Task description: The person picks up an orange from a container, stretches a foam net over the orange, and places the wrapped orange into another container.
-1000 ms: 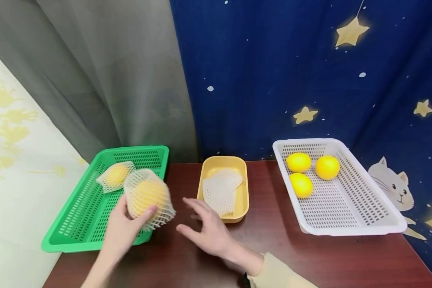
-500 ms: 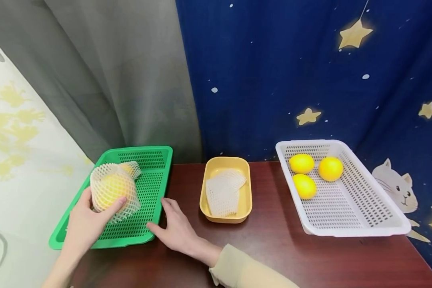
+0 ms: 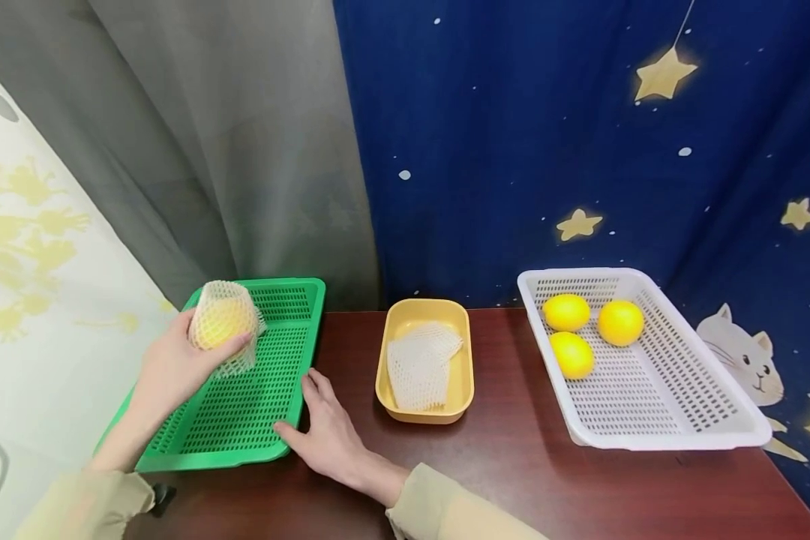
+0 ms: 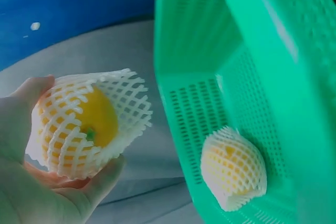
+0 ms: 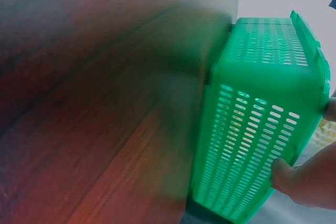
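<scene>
My left hand (image 3: 175, 367) grips a yellow fruit in a white foam net sleeve (image 3: 224, 324), held over the far left part of the green basket (image 3: 313, 330). In the left wrist view, bare peel and a green stem spot show through the sleeve's opening. A second netted fruit (image 4: 233, 163) lies inside the basket; from the head view it is almost hidden behind the held one. My right hand (image 3: 331, 435) rests at the basket's right side, thumb over the rim. In the right wrist view, a finger (image 5: 286, 176) touches the outer slotted wall.
An empty foam net sleeve (image 3: 421, 367) lies in a small yellow tray (image 3: 464, 360) in the middle. On the right, a white basket (image 3: 682, 439) holds three bare yellow fruits (image 3: 621, 322). Curtains (image 3: 472, 187) hang right behind the dark red table (image 3: 506, 465).
My left hand has carried the netted fruit left, then farther back over the green basket. My right hand has moved left to the basket's side and stayed there since half a second ago.
</scene>
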Available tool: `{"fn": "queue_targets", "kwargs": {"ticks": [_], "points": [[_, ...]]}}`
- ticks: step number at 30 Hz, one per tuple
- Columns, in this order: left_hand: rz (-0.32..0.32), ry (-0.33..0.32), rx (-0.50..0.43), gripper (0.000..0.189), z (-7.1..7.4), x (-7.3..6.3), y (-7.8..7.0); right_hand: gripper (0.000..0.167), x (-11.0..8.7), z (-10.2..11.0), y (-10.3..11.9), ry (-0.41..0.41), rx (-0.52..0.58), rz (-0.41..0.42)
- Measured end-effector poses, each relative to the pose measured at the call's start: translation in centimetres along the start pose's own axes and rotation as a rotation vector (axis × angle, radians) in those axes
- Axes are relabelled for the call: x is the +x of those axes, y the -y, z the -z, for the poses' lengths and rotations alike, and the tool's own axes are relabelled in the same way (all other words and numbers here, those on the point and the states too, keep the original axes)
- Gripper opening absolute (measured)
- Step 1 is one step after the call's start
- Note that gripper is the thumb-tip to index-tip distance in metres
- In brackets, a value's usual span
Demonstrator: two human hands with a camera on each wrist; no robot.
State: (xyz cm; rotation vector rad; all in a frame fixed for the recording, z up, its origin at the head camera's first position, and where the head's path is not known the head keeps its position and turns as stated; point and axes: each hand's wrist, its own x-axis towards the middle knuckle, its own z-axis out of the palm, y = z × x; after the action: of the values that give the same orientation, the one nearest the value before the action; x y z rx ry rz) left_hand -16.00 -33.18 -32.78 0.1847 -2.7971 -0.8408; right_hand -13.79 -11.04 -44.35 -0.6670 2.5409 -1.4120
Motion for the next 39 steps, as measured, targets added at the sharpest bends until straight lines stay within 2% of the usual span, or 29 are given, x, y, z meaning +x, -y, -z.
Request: {"fn": "queue_targets", "kwargs": {"ticks": [4,10,15,20,22,28,34,39], "points": [[-0.031,0.066,0.066,0.096,-1.0,2.2,-0.1,0.077,0.0,0.2,0.0,0.008,0.005,0.01],[-0.054,0.128,0.183,0.093,-3.2,5.8,-0.2,0.077,-0.1,0.2,0.1,0.021,0.017,0.007],[-0.022,0.23,0.242,0.087,-4.8,8.5,-0.1,0.077,-0.1,0.2,0.0,0.023,0.036,-0.004],[0.042,0.352,0.319,0.084,-6.4,10.7,-0.4,0.077,0.0,0.2,0.0,0.027,0.024,-0.01],[0.059,0.384,0.336,0.081,-7.1,11.3,-0.3,0.077,0.0,0.3,0.1,0.026,0.009,-0.013],[0.085,0.437,0.353,0.073,-8.5,11.4,0.4,0.077,-0.1,0.2,0.0,0.007,-0.038,0.008],[0.117,0.47,0.308,0.089,-9.4,11.2,1.1,0.075,-0.3,-0.3,-0.1,-0.009,-0.062,0.032],[0.118,0.522,0.268,0.098,-9.3,11.3,1.2,0.076,-0.2,-0.2,-0.1,0.001,-0.06,0.032]]}}
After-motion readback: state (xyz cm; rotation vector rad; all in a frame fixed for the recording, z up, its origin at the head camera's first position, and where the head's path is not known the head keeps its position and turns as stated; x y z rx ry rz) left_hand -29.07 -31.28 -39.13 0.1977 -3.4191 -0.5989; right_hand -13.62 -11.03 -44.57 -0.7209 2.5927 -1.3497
